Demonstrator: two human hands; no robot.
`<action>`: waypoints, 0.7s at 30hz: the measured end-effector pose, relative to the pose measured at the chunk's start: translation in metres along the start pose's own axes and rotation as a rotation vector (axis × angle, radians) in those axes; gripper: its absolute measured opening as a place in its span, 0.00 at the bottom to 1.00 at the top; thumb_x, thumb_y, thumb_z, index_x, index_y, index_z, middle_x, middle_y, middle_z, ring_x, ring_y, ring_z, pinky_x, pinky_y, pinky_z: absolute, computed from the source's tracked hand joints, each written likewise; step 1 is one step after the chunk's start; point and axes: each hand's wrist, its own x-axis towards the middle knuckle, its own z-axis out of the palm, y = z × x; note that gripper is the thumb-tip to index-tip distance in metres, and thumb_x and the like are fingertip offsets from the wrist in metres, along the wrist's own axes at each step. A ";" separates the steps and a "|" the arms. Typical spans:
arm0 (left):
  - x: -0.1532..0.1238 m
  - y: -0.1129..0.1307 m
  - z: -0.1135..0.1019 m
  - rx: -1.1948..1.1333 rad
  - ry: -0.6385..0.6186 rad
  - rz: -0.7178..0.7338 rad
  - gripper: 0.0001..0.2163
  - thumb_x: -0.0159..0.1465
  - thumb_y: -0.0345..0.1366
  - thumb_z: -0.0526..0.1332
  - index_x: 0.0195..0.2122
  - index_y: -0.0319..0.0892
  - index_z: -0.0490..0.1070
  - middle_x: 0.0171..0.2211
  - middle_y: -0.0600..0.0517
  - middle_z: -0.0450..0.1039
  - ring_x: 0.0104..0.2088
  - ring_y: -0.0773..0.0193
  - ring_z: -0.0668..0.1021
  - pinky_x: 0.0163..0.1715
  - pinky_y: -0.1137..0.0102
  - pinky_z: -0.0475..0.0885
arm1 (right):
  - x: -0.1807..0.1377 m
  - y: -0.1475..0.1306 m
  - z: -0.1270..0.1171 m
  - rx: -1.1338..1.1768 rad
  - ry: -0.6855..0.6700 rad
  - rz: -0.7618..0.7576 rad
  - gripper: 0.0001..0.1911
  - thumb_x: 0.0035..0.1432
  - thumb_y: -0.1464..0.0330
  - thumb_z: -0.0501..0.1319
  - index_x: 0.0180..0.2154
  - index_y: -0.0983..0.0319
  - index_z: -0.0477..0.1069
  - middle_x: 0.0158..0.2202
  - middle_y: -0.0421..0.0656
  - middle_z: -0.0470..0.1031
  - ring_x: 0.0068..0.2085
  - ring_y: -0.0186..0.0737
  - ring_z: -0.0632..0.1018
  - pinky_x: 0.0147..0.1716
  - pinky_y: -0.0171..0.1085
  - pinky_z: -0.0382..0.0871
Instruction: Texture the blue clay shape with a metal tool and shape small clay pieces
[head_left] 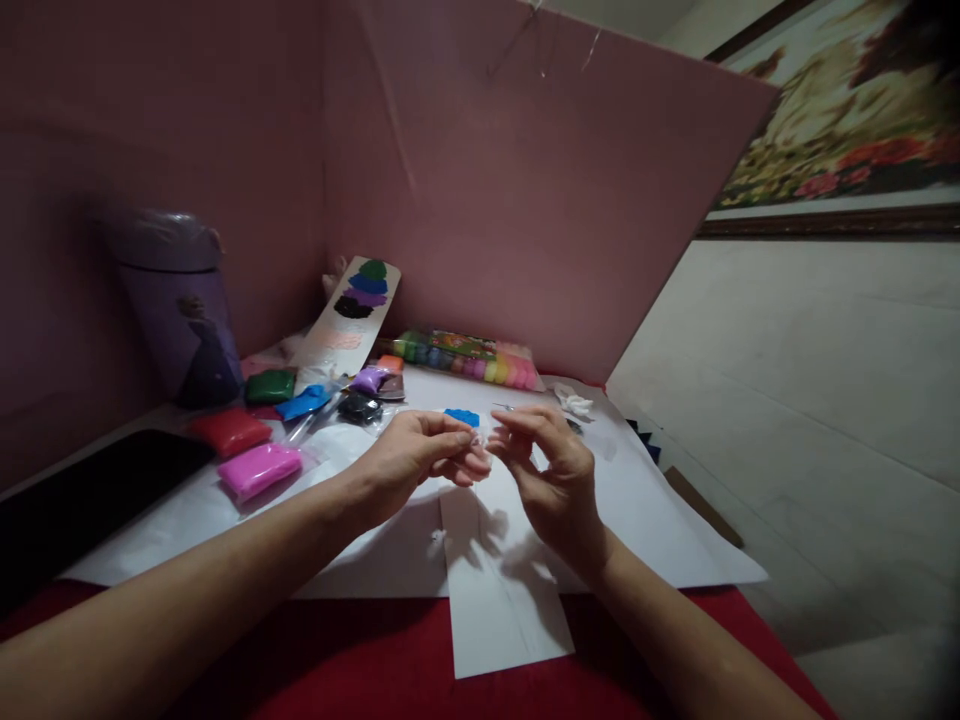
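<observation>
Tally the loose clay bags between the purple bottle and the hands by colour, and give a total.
Green bag: 1
Red bag: 1
Pink bag: 1
Blue bag: 1
Purple bag: 1
Black bag: 1
Orange bag: 1
Total: 7
Left out: blue lump near the left hand; a dim bag by the purple one, colour unclear.

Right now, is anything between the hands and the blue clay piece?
Nothing visible. The blue clay piece lies on the white paper just beyond the left hand and right hand, which pinch a tiny pale bit between them.
</observation>
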 end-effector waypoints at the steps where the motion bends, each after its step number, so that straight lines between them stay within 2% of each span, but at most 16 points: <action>1: 0.000 -0.001 0.000 0.018 -0.005 -0.001 0.08 0.57 0.34 0.65 0.30 0.32 0.75 0.26 0.43 0.77 0.28 0.64 0.79 0.25 0.75 0.70 | -0.001 0.000 0.001 -0.003 -0.016 -0.018 0.13 0.57 0.77 0.61 0.43 0.57 0.72 0.35 0.42 0.70 0.34 0.36 0.72 0.32 0.37 0.68; 3: -0.001 -0.003 0.001 0.047 -0.019 0.007 0.07 0.56 0.34 0.65 0.29 0.33 0.75 0.24 0.45 0.76 0.25 0.65 0.77 0.21 0.77 0.67 | -0.004 0.000 0.004 -0.028 -0.064 -0.043 0.11 0.57 0.76 0.61 0.41 0.58 0.72 0.36 0.43 0.71 0.36 0.38 0.72 0.34 0.38 0.68; 5: -0.001 -0.003 0.002 0.063 -0.037 0.020 0.07 0.56 0.34 0.64 0.28 0.33 0.75 0.23 0.46 0.75 0.24 0.66 0.76 0.18 0.77 0.64 | -0.003 0.000 0.005 -0.027 -0.088 0.006 0.06 0.57 0.75 0.61 0.36 0.59 0.73 0.35 0.43 0.71 0.36 0.38 0.73 0.34 0.38 0.68; 8: -0.001 0.000 0.004 0.088 -0.054 0.026 0.10 0.58 0.36 0.63 0.26 0.33 0.75 0.26 0.44 0.76 0.25 0.66 0.75 0.19 0.77 0.64 | 0.001 0.002 0.003 0.125 0.034 0.212 0.01 0.57 0.71 0.62 0.33 0.60 0.72 0.30 0.41 0.71 0.31 0.36 0.72 0.30 0.36 0.67; 10: -0.002 0.002 0.005 0.106 -0.042 0.026 0.11 0.59 0.37 0.62 0.27 0.32 0.75 0.28 0.42 0.76 0.26 0.66 0.75 0.19 0.77 0.64 | 0.003 0.004 0.001 0.227 0.145 0.293 0.01 0.58 0.69 0.62 0.34 0.60 0.71 0.28 0.39 0.71 0.29 0.35 0.72 0.29 0.35 0.67; 12: -0.002 0.003 0.005 0.100 -0.032 0.027 0.11 0.59 0.37 0.62 0.27 0.32 0.75 0.28 0.42 0.76 0.26 0.66 0.75 0.20 0.76 0.64 | 0.004 0.004 0.001 0.222 0.166 0.270 0.02 0.57 0.69 0.63 0.34 0.59 0.72 0.30 0.40 0.71 0.32 0.35 0.73 0.31 0.35 0.68; 15: -0.002 0.001 0.004 0.061 -0.055 0.045 0.09 0.58 0.35 0.63 0.26 0.33 0.75 0.25 0.45 0.75 0.25 0.67 0.75 0.21 0.76 0.64 | 0.002 0.001 0.003 0.110 0.026 0.185 0.01 0.55 0.70 0.64 0.33 0.59 0.74 0.33 0.41 0.70 0.35 0.37 0.72 0.31 0.35 0.67; 17: -0.001 0.001 0.004 0.051 -0.079 0.064 0.09 0.58 0.34 0.62 0.26 0.34 0.75 0.25 0.46 0.75 0.25 0.67 0.74 0.22 0.76 0.65 | 0.001 0.000 0.004 0.120 -0.029 0.222 0.01 0.56 0.70 0.63 0.31 0.60 0.73 0.32 0.41 0.70 0.33 0.36 0.72 0.30 0.35 0.67; 21: -0.001 0.001 0.003 0.077 -0.093 0.097 0.09 0.61 0.34 0.60 0.29 0.33 0.76 0.31 0.43 0.76 0.29 0.66 0.76 0.25 0.75 0.66 | 0.003 0.002 0.002 0.238 0.118 0.336 0.03 0.57 0.67 0.63 0.33 0.60 0.71 0.28 0.39 0.71 0.30 0.35 0.72 0.29 0.35 0.68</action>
